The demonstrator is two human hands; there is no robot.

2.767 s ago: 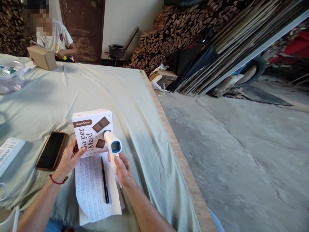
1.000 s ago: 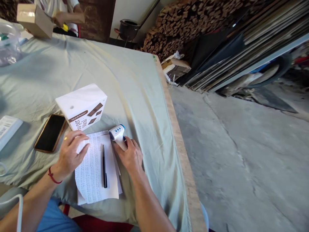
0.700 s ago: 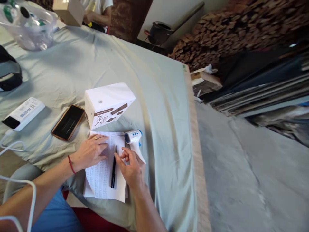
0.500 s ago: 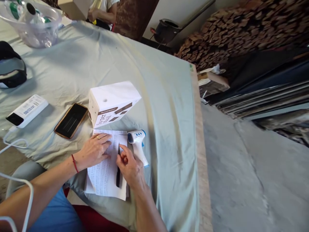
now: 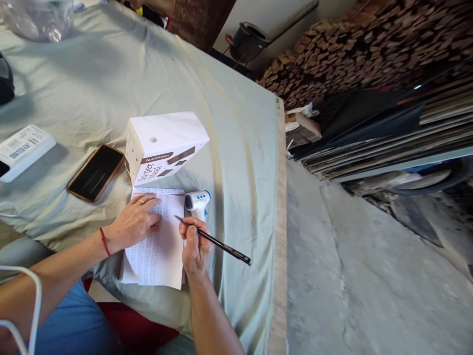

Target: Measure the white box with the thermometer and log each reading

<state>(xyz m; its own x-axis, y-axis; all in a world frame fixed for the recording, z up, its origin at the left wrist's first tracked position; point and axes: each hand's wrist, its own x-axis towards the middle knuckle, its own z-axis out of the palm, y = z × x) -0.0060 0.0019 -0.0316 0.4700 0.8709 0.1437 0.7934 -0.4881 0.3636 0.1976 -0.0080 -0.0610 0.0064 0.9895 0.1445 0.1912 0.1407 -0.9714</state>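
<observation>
My left hand lies on the upper left of a handwritten sheet of paper, fingers stretched out and slightly bent, holding nothing. In my right hand a black pen is pinched near its tip. The tip points left over the paper's right side; whether it touches the sheet I cannot tell. Right behind the right hand lies a white and blue infrared thermometer, its handle partly hidden by the fingers. A white cardboard box with brown print stands just beyond the paper's top edge.
Left of the box lies a phone, and farther left a white power bank. A clear plastic basin stands at the far left. The cloth-covered table ends at a bare wooden edge on the right; stacked firewood rises beyond.
My right hand has picked the black pen up off the paper and now holds it slanting. My left hand stays on the sheet. The whole view has shifted to the right.
</observation>
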